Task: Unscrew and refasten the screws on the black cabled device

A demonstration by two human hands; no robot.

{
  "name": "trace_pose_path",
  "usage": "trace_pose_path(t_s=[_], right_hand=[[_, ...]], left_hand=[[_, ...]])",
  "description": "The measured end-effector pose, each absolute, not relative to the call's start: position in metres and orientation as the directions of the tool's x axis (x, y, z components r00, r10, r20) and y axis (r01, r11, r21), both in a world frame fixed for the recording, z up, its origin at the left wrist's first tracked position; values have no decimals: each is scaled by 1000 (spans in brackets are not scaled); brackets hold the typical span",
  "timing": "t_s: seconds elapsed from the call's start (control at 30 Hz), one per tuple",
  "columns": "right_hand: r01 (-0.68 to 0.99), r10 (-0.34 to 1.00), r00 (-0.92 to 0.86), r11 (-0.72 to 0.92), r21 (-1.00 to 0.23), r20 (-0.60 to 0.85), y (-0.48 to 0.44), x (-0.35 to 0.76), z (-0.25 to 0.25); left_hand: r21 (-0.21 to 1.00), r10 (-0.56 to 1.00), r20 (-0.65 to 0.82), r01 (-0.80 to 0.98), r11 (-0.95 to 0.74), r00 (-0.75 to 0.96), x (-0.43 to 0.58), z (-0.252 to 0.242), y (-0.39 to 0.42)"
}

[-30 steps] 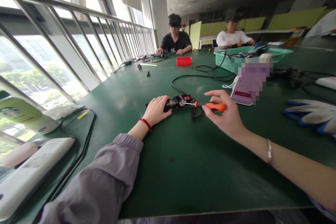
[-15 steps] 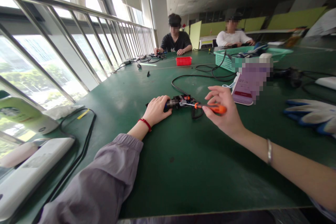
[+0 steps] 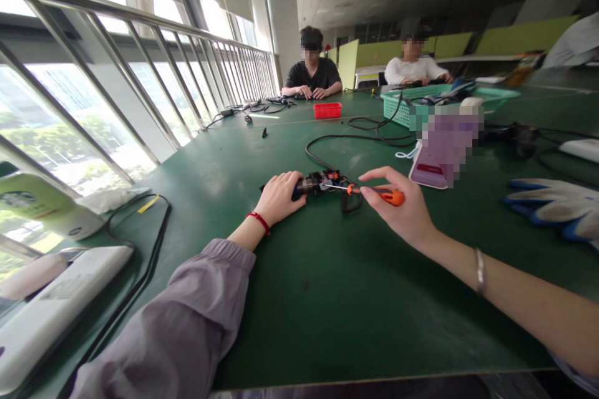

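Observation:
My left hand [image 3: 281, 196] is wrapped over the blue end of a dark cylindrical device [image 3: 309, 185] and presses it against the green table. The device's right end is opened up, with small red and black parts showing. A cable loops away from that end. In my right hand [image 3: 406, 212] is a screwdriver [image 3: 386, 194] with an orange and black handle, lying along the thumb while the index finger arches above it. Its thin shaft points left, and the tip reaches the device's opened end. What exactly the tip touches is too small to tell.
A phone [image 3: 437, 156] leans upright behind my right hand, before a green basket [image 3: 397, 109]. Gloves [image 3: 556, 202] lie at right, a red tray [image 3: 327, 110] farther back. A white power bank-like box [image 3: 65, 305] and a bottle [image 3: 44, 206] stand left. Two people sit across.
My right hand's raised fingers have come down and closer to the screwdriver handle. My left hand and the device stay in place. Across the table, one person's hands have come together.

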State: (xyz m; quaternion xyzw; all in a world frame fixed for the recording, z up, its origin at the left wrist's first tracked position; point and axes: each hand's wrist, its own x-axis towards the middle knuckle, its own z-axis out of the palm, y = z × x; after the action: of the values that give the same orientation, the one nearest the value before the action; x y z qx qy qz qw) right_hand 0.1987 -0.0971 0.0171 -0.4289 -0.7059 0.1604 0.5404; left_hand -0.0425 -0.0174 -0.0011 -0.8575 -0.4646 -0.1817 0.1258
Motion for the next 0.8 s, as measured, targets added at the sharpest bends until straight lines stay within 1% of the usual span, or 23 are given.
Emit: trace_pose_path(t_s=[0.07, 0.17, 0.23, 0.3, 0.37, 0.43, 0.53, 0.6, 0.7, 0.8], right_hand=[[435, 747, -32, 609, -663, 664, -97, 199, 16], [392, 682, -16, 677, -623, 731, -95, 199, 15], [388, 711, -38, 658, -646, 702, -95, 199, 15], [423, 764, -71, 605, -675, 641, -96, 199, 16], [457, 787, -95, 578, -675, 610, -97, 199, 18], [452, 764, -84, 601, -659, 640, -98, 199, 18], [389, 715, -46, 656, -647, 698, -97, 199, 18], [377, 738, -52, 639, -671, 673, -97, 199, 18], [430, 787, -61, 576, -695, 615, -97, 199, 19], [424, 729, -9, 623, -657, 685, -96, 199, 19]], left_hand=[[-45, 751, 429, 842, -537, 502, -43, -1, -18], [-44, 750, 429, 841, -539, 504, -43, -1, -18], [-45, 750, 428, 840, -540, 505, -43, -2, -18], [-45, 751, 427, 842, -538, 503, -43, -2, -18], [-44, 755, 424, 844, -535, 500, -42, -2, -18], [-40, 758, 422, 845, -533, 497, -42, -1, -18], [-34, 758, 423, 844, -535, 497, -42, 0, -19], [-35, 755, 425, 842, -538, 500, -42, 0, -19], [-34, 753, 427, 841, -540, 501, -42, 0, -18], [-27, 762, 420, 845, -533, 494, -42, 0, -19]])
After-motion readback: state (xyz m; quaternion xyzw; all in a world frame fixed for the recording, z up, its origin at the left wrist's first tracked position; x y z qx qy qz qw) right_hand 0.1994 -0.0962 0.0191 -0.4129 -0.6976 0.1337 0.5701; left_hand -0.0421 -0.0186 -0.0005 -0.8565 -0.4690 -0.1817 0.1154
